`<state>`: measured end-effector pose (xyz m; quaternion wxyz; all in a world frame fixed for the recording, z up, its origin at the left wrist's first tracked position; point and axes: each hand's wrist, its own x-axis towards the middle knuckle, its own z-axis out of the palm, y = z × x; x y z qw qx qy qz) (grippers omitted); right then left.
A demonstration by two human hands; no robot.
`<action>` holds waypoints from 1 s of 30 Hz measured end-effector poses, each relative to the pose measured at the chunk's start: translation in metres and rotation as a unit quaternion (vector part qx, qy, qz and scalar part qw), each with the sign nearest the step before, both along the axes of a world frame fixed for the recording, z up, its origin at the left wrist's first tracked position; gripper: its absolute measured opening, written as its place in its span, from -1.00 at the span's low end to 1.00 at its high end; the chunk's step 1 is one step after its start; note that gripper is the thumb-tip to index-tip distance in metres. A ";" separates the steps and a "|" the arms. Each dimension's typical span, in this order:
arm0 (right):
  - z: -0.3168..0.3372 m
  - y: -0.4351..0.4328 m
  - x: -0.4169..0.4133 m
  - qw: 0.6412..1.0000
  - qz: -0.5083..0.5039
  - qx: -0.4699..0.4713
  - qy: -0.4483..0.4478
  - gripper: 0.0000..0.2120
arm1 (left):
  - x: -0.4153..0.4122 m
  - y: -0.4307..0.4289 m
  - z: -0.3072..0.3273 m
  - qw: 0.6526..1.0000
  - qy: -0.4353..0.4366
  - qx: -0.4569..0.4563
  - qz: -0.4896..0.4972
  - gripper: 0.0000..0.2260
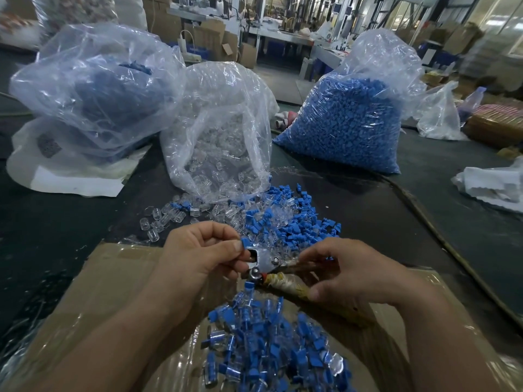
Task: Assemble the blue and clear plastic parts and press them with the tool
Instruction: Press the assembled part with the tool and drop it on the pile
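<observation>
While left hand [198, 256] pinches the blue part [245, 244] at the tool [263, 264], right hand [353, 275] grips its handles. Pressing step imo, next needs a firm squeeze.

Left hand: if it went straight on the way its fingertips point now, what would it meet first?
Most likely the tool's metal head, just past the blue part that the left hand pinches. Depth is unclear, but they look almost touching.
</observation>
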<state>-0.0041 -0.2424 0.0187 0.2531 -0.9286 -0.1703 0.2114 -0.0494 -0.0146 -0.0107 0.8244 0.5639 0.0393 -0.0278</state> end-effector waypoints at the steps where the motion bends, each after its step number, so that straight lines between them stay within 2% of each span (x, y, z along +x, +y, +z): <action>1: -0.001 0.001 -0.001 1.000 0.011 -0.015 0.015 -0.54 | 0.000 0.000 0.000 1.000 0.003 -0.003 0.000 -0.90; 3: -0.003 0.004 -0.001 0.999 0.025 -0.041 0.027 -0.37 | 0.001 0.002 -0.001 1.000 0.003 0.002 0.000 -0.89; 5: -0.005 0.008 -0.002 0.998 0.023 -0.058 0.018 -0.31 | 0.001 0.002 -0.001 1.000 0.002 0.008 0.000 -0.89; 12: -0.005 0.019 -0.004 0.991 0.024 -0.103 -0.080 -0.53 | 0.002 0.005 -0.004 1.000 0.004 0.002 0.000 -0.90; 17: -0.009 0.024 -0.002 0.981 0.036 -0.116 -0.152 -0.79 | 0.006 0.007 -0.010 1.000 0.010 -0.018 0.014 -0.89; 22: -0.013 0.019 0.000 0.975 0.034 -0.114 -0.187 -0.77 | 0.009 0.007 -0.012 0.999 0.001 -0.014 0.040 -0.91; 24: -0.012 0.015 0.001 0.970 0.014 -0.099 -0.223 -0.77 | 0.009 0.008 -0.011 0.999 -0.012 0.002 0.049 -0.87; 27: -0.009 0.015 0.000 0.963 -0.033 -0.010 -0.268 -0.71 | 0.009 0.005 -0.010 0.997 -0.034 0.012 0.063 -0.87; 30: -0.009 0.023 -0.004 0.960 -0.044 0.042 -0.274 -0.70 | 0.008 0.000 -0.010 0.996 -0.051 0.025 0.071 -0.92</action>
